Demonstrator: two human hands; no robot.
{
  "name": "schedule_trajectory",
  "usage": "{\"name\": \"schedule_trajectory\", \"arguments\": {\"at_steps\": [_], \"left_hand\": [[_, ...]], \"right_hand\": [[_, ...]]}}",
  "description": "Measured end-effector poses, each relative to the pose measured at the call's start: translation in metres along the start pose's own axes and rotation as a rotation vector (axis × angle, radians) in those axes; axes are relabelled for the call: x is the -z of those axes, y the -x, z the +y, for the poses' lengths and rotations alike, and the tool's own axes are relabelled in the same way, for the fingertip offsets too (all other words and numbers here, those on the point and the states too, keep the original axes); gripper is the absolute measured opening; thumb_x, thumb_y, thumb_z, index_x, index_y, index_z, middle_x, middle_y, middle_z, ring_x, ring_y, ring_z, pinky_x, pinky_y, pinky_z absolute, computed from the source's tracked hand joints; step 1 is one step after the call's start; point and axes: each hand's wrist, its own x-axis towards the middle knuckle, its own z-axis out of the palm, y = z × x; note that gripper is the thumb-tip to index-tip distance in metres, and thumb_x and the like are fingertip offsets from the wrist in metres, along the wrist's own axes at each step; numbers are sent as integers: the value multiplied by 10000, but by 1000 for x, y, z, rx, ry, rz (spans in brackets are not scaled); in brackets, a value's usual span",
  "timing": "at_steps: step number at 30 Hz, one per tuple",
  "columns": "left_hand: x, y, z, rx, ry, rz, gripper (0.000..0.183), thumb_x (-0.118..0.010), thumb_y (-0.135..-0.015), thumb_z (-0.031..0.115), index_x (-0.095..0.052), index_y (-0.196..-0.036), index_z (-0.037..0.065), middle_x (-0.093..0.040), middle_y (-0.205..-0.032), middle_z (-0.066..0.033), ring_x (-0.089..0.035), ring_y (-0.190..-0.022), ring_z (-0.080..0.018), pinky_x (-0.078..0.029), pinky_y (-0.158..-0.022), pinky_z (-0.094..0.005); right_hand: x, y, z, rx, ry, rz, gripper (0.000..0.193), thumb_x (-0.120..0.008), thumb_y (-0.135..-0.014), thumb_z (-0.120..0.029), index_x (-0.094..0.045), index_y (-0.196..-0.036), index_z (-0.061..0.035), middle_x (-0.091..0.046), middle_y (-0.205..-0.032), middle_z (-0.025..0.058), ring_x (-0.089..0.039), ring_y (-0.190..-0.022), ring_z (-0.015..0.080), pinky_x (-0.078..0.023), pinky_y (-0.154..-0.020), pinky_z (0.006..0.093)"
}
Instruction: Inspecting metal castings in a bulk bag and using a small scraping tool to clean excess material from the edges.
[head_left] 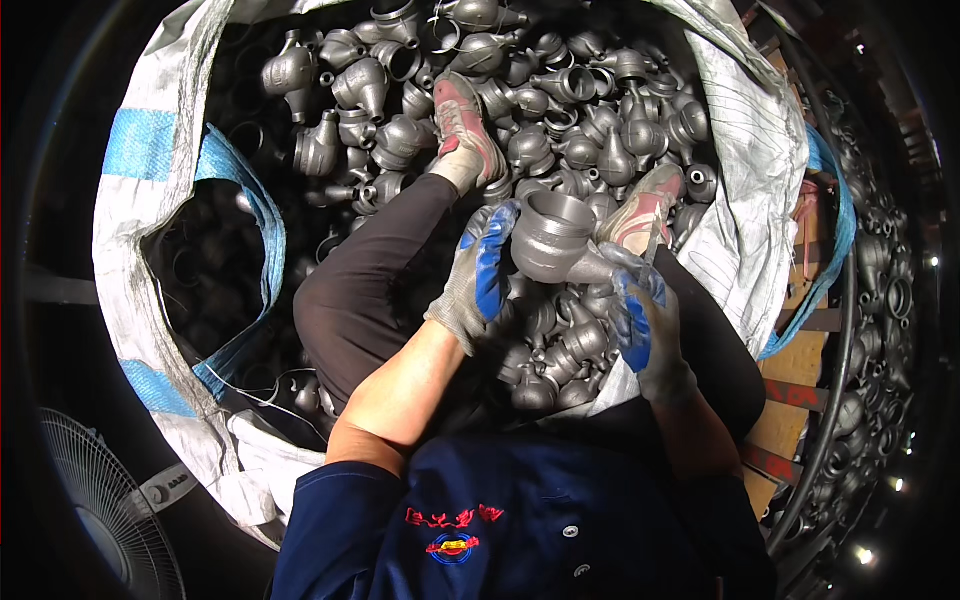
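Note:
A grey metal casting (553, 238) with a wide round mouth and a narrow neck is held up between my hands, its open rim facing up. My left hand (482, 268), in a grey glove with a blue palm, grips the casting's wide body from the left. My right hand (645, 315), gloved alike, is closed at the neck end on the right. A thin, pale metal strip-like tool (654, 240) stands up from its fingers; its exact kind cannot be made out. Whether the right fingers also clasp the neck is unclear.
Many similar castings (615, 150) lie heaped around my legs and shoes inside a large white woven bag (745, 180). Blue strap loops (262, 250) hang at its sides. A fan (105, 500) stands at lower left. Wooden boards (785, 430) and more castings (870, 330) are at right.

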Motion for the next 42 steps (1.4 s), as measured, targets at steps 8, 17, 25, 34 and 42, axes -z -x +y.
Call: {"name": "schedule_trajectory", "arguments": {"at_steps": [8,17,25,34,42], "left_hand": [[-9,10,14,-22,-146,-37,262,-532,-937,236,-532,-1145,76,-585,-1045,-26,-532,-939,-86,-442,-827,-251],[-17,9,18,-241,-337,-147,325,-533,-932,197,-488,-1220,53,-522,-1199,-58,-481,-1085,-117,-384,-942,-270],[-13,11,25,-147,-302,-189,366,-564,-909,209,-476,-1230,56,-536,-1100,-47,-501,-1003,-114,-409,-906,-274],[-18,6,23,-176,-237,-163,380,-573,-907,241,-478,-1227,61,-577,-1046,-35,-551,-945,-107,-471,-797,-249],[10,-3,7,-19,-272,48,279,-592,-885,205,-557,-1123,63,-590,-975,-30,-576,-820,-104,-515,-670,-258]], "right_hand": [[3,1,-1,-64,-103,-20,292,-475,-925,-214,-528,-1117,-1,-605,-851,54,-552,-647,64,-504,-657,224],[25,-7,24,-87,-182,-72,344,-443,-926,-392,-510,-1034,-72,-560,-801,30,-431,-550,46,-359,-466,172],[13,-5,19,-169,-196,-43,420,-465,-934,-426,-548,-852,-23,-519,-645,37,-451,-460,53,-359,-377,175],[6,-4,12,-187,-155,-45,412,-439,-948,-421,-542,-816,-45,-521,-614,20,-415,-407,37,-347,-362,175],[-4,-4,4,-130,13,118,278,-467,-942,-313,-554,-938,-48,-560,-672,-8,-408,-474,12,-320,-404,159]]}}
